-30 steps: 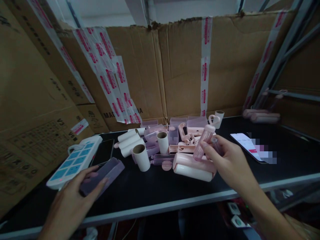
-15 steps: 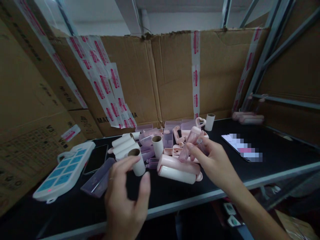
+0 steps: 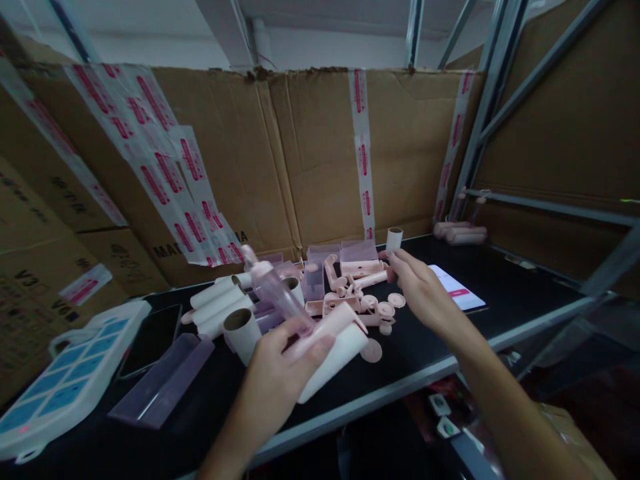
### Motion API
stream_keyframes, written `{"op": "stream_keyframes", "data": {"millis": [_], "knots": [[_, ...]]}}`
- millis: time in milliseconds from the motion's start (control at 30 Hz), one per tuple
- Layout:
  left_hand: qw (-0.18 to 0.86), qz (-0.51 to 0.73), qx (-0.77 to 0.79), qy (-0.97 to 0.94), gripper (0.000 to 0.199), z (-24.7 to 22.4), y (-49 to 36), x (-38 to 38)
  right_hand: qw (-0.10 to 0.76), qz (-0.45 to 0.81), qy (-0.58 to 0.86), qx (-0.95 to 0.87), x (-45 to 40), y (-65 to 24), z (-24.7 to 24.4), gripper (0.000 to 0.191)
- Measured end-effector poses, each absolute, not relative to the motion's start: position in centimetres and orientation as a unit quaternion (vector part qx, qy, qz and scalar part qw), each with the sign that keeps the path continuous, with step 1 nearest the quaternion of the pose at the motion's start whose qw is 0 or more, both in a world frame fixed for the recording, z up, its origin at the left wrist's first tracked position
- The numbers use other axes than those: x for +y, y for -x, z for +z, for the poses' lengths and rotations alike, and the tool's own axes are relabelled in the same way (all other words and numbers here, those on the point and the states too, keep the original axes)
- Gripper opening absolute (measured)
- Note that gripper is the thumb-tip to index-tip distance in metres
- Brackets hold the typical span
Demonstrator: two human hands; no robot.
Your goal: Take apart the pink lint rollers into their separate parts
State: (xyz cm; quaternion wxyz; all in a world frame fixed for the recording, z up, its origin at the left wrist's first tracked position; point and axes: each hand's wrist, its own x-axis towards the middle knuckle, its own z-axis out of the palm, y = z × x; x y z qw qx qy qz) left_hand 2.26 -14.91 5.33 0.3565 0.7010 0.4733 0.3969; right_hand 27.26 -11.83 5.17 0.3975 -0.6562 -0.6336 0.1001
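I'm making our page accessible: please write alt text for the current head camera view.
A person's left hand holds a pink-and-white roller over a black table, the right hand beside small pink parts. Farther left lie white rolls, a translucent purple tray and a white power strip; a taped cardboard sheet stands behind.

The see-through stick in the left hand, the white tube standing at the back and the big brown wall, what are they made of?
Stick: probably hard plastic, shiny-looking; it's see-through and tinted pinkish-purple.
White tube: likely cardboard, matte white outside; its inside looks brown.
Brown wall: cardboard, dull; its top edge looks ragged, with creases and tape.
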Motion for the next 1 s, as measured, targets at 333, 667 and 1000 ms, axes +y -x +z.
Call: {"op": "stream_keyframes", "data": {"millis": [333, 667, 1000], "knots": [[0.624, 0.512, 0.457, -0.373, 0.063, 4.3, -4.1, -20.7, 0.193, 0.046, 0.849, -0.489, -4.6, -32.0, -0.2, 0.037], [0.708, 0.390, 0.381, -0.449, 0.057, 4.9, -2.9, -18.0, 0.277, -0.012, 0.756, -0.592, -7.3, -30.1, 1.7, 0.031], [0.745, 0.232, 0.295, -0.551, 0.054, 6.1, -0.3, -12.7, 0.431, 0.093, 0.159, -0.883, -18.2, -25.1, 7.2, 0.051]]}}
